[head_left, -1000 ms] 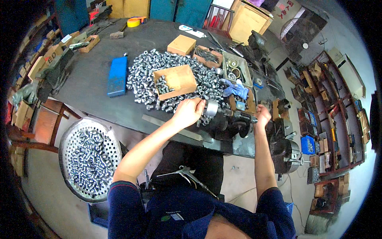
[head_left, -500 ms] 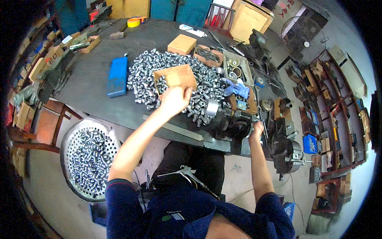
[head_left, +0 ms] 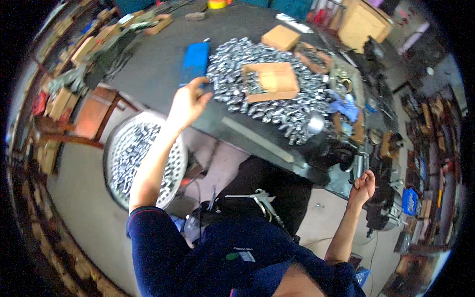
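My left hand (head_left: 188, 102) is raised over the table's near edge, thumb and fingers apart, with nothing seen between them. It is nearest to a blue flat case (head_left: 195, 60) and the left side of a pile of shiny metal fittings (head_left: 232, 74). An open cardboard box (head_left: 279, 81) with some fittings at its left end rests on the pile. At the table's right corner, my right hand (head_left: 363, 187) has its fingers curled beside a dark bench machine (head_left: 339, 154); what they grip is blurred. A metal cup (head_left: 315, 123) stands at the pile's near right side.
A round perforated metal pan (head_left: 177, 171) of fittings stands at lower left, beside a wooden chair (head_left: 94, 114). Behind the pile sits a closed cardboard box (head_left: 280, 37). A blue glove (head_left: 344, 105) lies to the right. An air blow gun (head_left: 262, 197) is by my lap.
My left hand has left the open box and moved left, toward the blue case. My right hand has drawn back nearer to me beside the machine. The whole view has shifted.
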Available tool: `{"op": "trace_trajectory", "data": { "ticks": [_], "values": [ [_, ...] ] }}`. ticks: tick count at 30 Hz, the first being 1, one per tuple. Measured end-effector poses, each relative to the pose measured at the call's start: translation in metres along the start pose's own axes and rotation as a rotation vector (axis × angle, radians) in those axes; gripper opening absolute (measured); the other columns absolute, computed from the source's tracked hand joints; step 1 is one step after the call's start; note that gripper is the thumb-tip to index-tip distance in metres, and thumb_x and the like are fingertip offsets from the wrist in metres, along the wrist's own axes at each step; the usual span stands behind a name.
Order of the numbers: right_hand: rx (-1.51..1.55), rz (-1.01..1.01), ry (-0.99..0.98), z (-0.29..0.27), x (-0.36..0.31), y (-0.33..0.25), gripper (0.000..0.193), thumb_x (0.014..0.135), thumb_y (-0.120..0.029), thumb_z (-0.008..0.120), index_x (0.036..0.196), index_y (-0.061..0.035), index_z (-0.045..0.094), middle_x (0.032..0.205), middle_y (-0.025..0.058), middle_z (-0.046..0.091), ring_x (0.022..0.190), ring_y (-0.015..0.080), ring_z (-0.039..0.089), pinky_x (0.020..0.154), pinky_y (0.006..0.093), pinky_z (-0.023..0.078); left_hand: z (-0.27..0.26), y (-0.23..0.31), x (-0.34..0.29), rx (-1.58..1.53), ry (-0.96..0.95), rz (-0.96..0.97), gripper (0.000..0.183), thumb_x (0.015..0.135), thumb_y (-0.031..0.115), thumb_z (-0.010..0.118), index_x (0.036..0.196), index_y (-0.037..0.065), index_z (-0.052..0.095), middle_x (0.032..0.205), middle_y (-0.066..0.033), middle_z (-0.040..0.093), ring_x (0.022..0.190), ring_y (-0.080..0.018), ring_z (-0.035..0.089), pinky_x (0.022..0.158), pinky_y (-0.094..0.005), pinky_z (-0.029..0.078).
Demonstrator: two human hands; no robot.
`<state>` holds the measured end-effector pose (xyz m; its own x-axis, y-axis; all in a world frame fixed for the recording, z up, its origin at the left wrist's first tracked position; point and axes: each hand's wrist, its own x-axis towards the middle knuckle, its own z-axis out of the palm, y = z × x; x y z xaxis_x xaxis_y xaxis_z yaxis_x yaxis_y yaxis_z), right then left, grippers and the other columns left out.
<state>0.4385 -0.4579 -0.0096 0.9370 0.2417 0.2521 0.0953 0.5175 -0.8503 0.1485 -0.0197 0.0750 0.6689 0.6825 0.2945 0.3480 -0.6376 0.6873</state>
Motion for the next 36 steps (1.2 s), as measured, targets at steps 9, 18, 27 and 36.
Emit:
{"op": "trace_trajectory", "data": {
  "ticks": [9, 18, 27, 36],
  "values": [
    [-0.095, 0.28, 0.261, -0.012, 0.039, 0.064, 0.016, 0.083, -0.013, 0.043, 0.089, -0.0009, 0.052, 0.059, -0.0033, 0.042, 0.045, 0.0048, 0.033, 0.037, 0.0184, 0.025, -0.035, -0.158, -0.145, 0.48, -0.081, -0.25, 0.021, 0.063, 0.01, 0.057, 0.083, 0.007, 0.061, 0.064, -0.0145, 0.058, 0.063, -0.0295, 0.058, 0.059, -0.0374, 0.047],
    [-0.128, 0.216, 0.194, -0.019, 0.024, 0.052, 0.02, 0.084, -0.016, 0.045, 0.09, 0.0007, 0.053, 0.067, -0.0018, 0.047, 0.048, 0.0038, 0.036, 0.041, 0.0167, 0.028, -0.005, -0.19, -0.124, 0.844, -0.101, -0.243, 0.013, 0.065, 0.013, 0.056, 0.076, 0.005, 0.054, 0.069, -0.0151, 0.059, 0.065, -0.0297, 0.059, 0.059, -0.0384, 0.047],
    [-0.044, 0.273, 0.234, -0.001, 0.022, 0.042, 0.02, 0.082, -0.018, 0.045, 0.087, 0.0005, 0.051, 0.062, -0.0007, 0.044, 0.042, 0.0045, 0.03, 0.038, 0.0175, 0.024, -0.01, -0.189, -0.124, 0.921, -0.233, -0.181, 0.016, 0.067, 0.013, 0.055, 0.081, 0.007, 0.053, 0.08, -0.0136, 0.058, 0.069, -0.0304, 0.059, 0.062, -0.0387, 0.047],
    [-0.035, 0.266, 0.244, -0.004, 0.017, 0.04, 0.017, 0.084, -0.017, 0.044, 0.085, -0.0011, 0.049, 0.062, 0.0, 0.045, 0.043, 0.0051, 0.029, 0.037, 0.0186, 0.023, 0.0, -0.068, -0.08, -0.446, -0.099, -0.299, 0.015, 0.075, -0.002, 0.052, 0.087, -0.01, 0.054, 0.07, -0.0123, 0.06, 0.057, -0.0148, 0.058, 0.053, -0.024, 0.047]
  ]
}}
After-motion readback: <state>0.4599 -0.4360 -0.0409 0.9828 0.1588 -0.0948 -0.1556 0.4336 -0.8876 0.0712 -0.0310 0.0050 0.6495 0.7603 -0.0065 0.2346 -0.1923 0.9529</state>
